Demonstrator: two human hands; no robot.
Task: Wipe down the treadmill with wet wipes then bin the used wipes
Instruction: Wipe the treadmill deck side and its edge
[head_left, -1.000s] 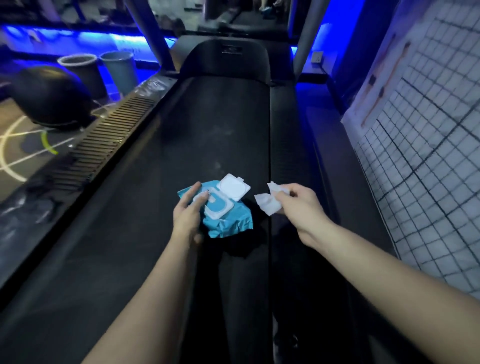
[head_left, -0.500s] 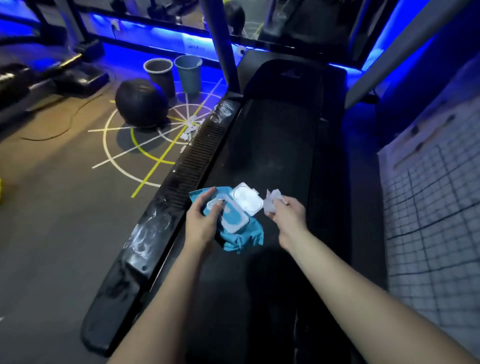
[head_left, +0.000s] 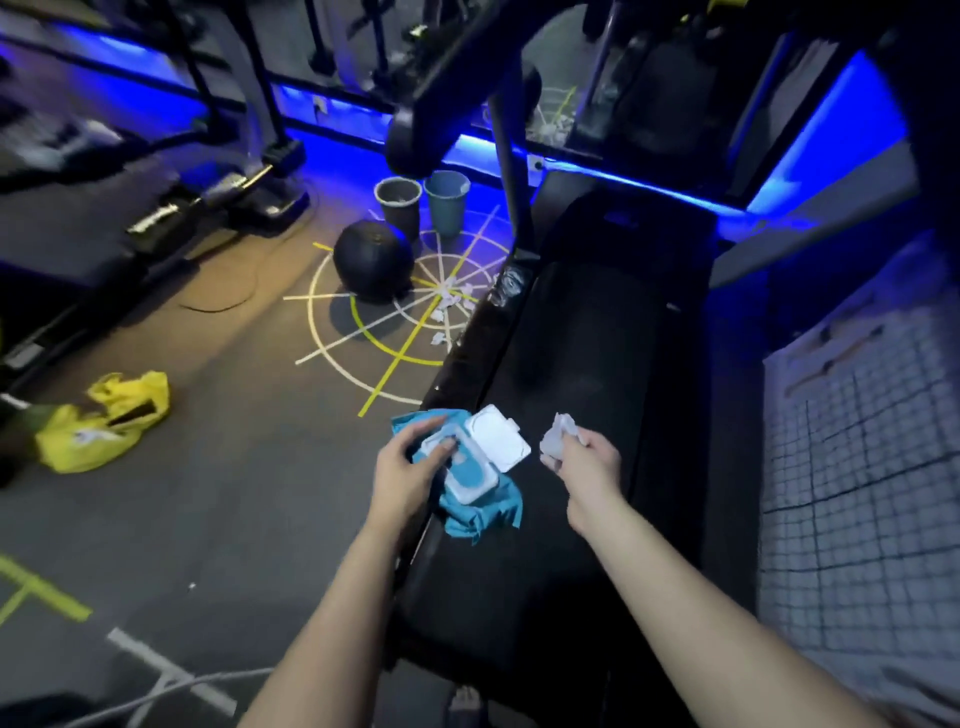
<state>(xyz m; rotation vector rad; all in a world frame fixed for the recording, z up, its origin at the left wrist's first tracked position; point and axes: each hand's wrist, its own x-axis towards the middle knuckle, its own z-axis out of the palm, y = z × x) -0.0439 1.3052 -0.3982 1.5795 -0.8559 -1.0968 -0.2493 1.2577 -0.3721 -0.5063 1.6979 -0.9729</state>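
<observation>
Currently: left hand (head_left: 402, 475) grips open teal pack (head_left: 470, 475) over treadmill (head_left: 587, 353) left rail. Right hand (head_left: 587, 462) pinches crumpled wipe (head_left: 558, 439) above belt. Hands apart. Two bins (head_left: 423, 205) stand on floor beyond ball (head_left: 373, 260).

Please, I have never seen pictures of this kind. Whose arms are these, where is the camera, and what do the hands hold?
There is no robot here. The camera sits on a person's head and looks forward and down, so the two bare arms are that person's own. The long black surface is a treadmill. The left hand holds a blue pack of wet wipes, whose white lid stands open. The right hand pinches a crumpled white wipe. On the floor to the left stand a grey bin and a bluish bin. Near them are a black ball, some used wipes and, further left, a yellow bag.
</observation>
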